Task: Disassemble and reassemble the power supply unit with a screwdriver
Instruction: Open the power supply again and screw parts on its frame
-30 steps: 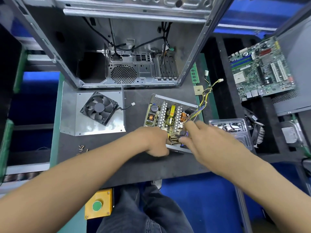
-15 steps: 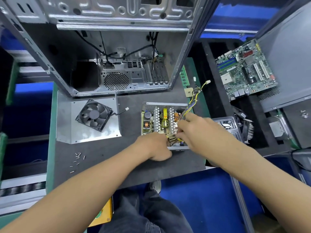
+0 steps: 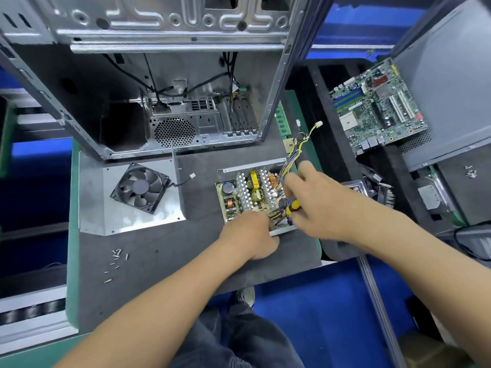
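Left hand (image 3: 251,236) clamped on near edge of power supply unit (image 3: 252,192) to steady it, right hand (image 3: 316,205) gripping screwdriver (image 3: 291,208) over its board.

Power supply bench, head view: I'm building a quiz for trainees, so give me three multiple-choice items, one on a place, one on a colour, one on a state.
1. Where do the loose screws lie?
A. on the mat left of the hands
B. inside the case
C. on the motherboard

2. What colours is the screwdriver handle?
A. red and white
B. yellow and black
C. all green

3. How is the power supply unit?
A. cover on
B. open, board exposed
C. mounted in the case

Answers: 1 A, they are scattered below the fan plate; 2 B, striped handle shows in the right hand; 3 B, coils and heatsinks are visible.
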The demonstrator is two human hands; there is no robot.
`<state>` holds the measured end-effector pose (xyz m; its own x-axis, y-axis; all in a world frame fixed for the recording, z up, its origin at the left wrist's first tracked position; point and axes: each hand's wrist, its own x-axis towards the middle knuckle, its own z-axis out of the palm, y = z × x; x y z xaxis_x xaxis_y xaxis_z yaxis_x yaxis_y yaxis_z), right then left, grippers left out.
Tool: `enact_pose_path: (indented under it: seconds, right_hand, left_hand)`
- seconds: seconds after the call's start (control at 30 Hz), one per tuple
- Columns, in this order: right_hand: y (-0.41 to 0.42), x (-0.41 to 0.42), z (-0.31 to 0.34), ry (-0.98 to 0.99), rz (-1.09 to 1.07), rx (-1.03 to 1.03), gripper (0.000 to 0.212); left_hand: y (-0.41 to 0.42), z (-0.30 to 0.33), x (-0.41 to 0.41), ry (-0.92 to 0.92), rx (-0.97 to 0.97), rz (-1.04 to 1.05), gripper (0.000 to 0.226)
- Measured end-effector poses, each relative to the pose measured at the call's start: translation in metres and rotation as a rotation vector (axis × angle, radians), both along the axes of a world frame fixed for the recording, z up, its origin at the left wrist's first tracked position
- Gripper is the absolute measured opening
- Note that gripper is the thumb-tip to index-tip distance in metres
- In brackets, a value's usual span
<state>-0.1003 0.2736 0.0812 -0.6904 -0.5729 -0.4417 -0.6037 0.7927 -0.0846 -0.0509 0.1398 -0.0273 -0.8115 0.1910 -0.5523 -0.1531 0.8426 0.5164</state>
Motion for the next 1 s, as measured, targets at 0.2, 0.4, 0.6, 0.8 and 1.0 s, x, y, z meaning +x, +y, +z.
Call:
enact_pose_path:
  seconds: [0.2, 0.4, 0.6, 0.8, 1.0]
  right_hand:
    - [-0.005, 0.004, -0.005, 0.249, 0.006, 0.210, 0.044]
    - [-0.002, 0.003, -0.006, 0.038, 0.029, 0.052, 0.017]
    - [0.001, 0.011, -0.007, 0.104, 0.028, 0.100, 0.029]
    - [-0.002, 0.011, -0.005, 0.216, 0.098, 0.165, 0.031]
    - [0.007, 0.014, -0.002, -0.015, 0.030, 0.046, 0.019]
  left_hand:
    - [-0.030, 0.009, 0.020, 0.501, 0.072, -0.156, 0.052]
    - [-0.062, 0.009, 0.039, 0.439, 0.726, 0.684, 0.028]
    - [-0.073, -0.010, 0.047, -0.079, 1.219, 1.304, 0.041]
    - [-0.075, -0.021, 0.050, -0.169, 1.241, 1.355, 0.022]
    - [-0.073, -0.026, 0.051, -0.131, 1.051, 1.389, 0.024]
